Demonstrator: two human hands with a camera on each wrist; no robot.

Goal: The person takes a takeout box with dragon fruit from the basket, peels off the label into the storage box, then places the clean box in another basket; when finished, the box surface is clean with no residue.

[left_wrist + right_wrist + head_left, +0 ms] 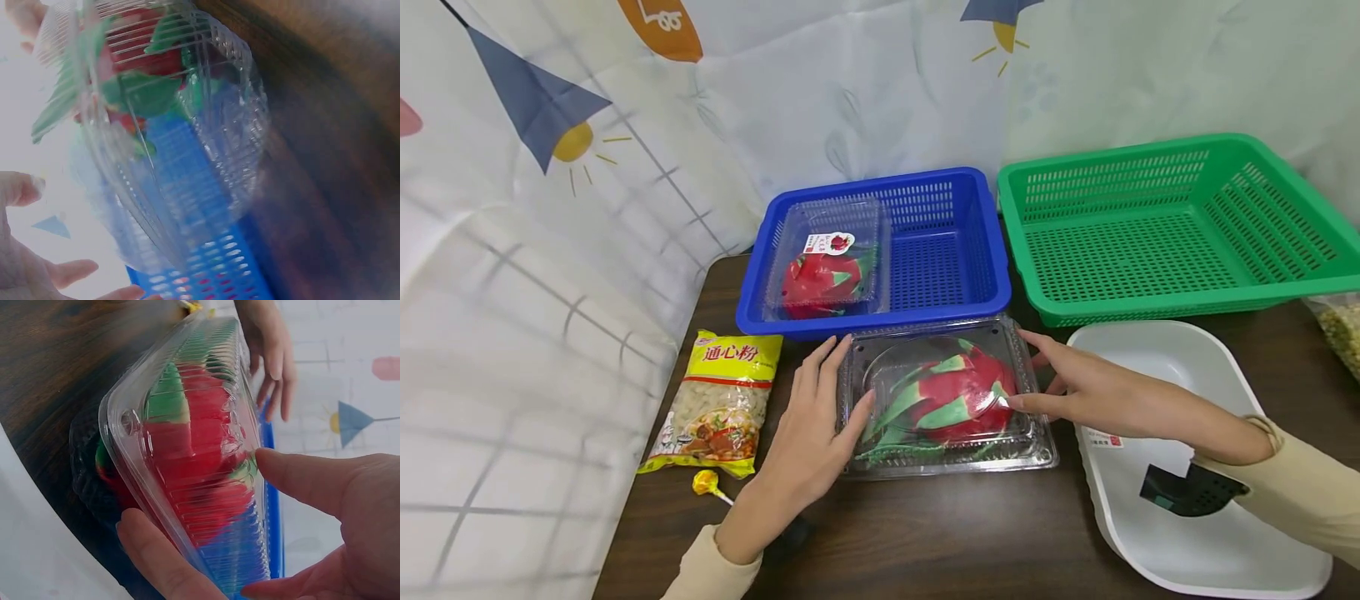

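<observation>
A clear plastic clamshell box (887, 354) with a red and green dragon fruit (958, 396) inside lies on the table in front of the blue basket. My right hand (1075, 387) grips its right end, thumb on the lid and fingers at the rim. In the right wrist view the thumb (306, 478) presses the ribbed lid and a finger reaches the lower rim. My left hand (812, 429) is at the box's left edge, fingers extended and spread. In the left wrist view these fingers (69, 273) stand a little apart from the box.
The blue basket (992, 267) holds another clear box (831, 218) with a dragon fruit. A green basket (1045, 308) stands beside it. At right is a white tray (1157, 550), partly under my right forearm. A pasta bag (718, 400) and a lollipop (705, 482) lie at left.
</observation>
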